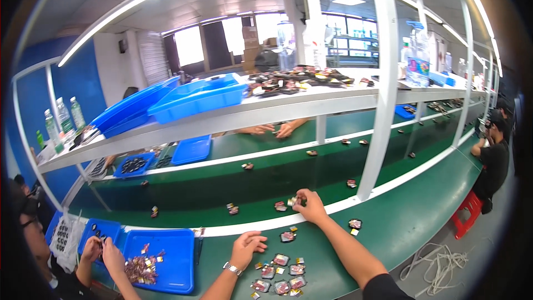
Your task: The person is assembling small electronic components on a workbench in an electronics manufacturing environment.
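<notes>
Stretched over the white rail, my right hand pinches a small electronic part with a pale yellow tab above the dark green conveyor belt. A similar part lies on the belt just left of it. My left hand, with a metal watch on the wrist, hovers over the green worktop, fingers loosely apart and holding nothing. Below and right of it lie several dark-rimmed parts with reddish middles and yellow tabs, set close together. One more part sits between my hands, and another to the right of my right forearm.
A blue tray of small reddish pieces stands at left, beside a co-worker's hands. A white upright post rises right of my right hand. Above the belt runs a shelf carrying blue trays, bottles and piled parts. Another person's hands work across.
</notes>
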Demonstrator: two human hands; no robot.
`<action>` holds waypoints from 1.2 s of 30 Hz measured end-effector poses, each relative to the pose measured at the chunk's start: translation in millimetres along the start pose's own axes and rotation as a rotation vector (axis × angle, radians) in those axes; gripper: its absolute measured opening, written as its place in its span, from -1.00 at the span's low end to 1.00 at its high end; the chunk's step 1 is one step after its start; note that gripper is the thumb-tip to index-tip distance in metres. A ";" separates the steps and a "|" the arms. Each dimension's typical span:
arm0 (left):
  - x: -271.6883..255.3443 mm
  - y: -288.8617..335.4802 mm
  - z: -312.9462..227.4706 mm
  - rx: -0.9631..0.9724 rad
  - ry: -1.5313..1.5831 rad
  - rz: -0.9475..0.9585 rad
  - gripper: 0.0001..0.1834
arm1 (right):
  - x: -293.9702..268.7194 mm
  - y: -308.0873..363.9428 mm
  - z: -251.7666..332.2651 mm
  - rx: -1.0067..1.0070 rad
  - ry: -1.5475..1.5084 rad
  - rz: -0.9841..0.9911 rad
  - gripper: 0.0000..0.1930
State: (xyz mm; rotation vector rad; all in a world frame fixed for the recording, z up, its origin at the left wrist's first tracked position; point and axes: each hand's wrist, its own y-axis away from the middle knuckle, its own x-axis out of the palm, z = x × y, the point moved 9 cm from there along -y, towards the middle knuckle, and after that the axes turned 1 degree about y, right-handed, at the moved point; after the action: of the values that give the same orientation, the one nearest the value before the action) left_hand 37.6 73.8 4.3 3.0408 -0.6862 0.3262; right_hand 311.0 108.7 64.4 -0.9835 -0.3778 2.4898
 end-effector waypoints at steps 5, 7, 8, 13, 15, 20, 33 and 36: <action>20.7 12.5 1.4 -0.237 0.165 0.196 -0.51 | 16.8 81.5 128.5 -0.404 -0.275 0.577 -0.40; 26.6 13.8 -5.2 -0.236 0.234 0.266 -0.51 | 27.9 93.8 138.9 -0.495 -0.194 0.646 -0.39; 26.8 15.3 -5.7 -0.236 0.249 0.306 -0.52 | 32.0 99.3 141.7 -0.488 -0.176 0.678 -0.40; 24.5 15.0 -6.9 -0.233 0.302 0.242 -0.61 | 33.4 105.9 137.1 -0.488 -0.284 0.532 -0.47; 20.1 12.2 -5.9 -0.221 0.360 0.168 -0.64 | 27.8 102.6 132.7 -0.393 -0.333 0.366 -0.62; 23.6 14.3 -4.2 -0.220 0.406 0.137 -0.65 | 26.0 115.2 147.1 -0.516 -0.019 0.171 -0.75; 20.3 12.7 0.2 -0.229 0.438 0.134 -0.68 | 24.4 115.2 151.8 -0.741 -0.100 0.249 -0.82; 21.4 13.0 0.1 -0.203 0.372 0.129 -0.68 | 28.0 113.3 146.6 -0.704 -0.098 0.327 -0.82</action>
State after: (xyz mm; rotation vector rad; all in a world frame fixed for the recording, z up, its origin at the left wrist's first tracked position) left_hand 51.0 53.0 8.0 2.6450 -0.8276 0.7493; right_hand 157.1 10.6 107.0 -1.2559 -1.2786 2.7504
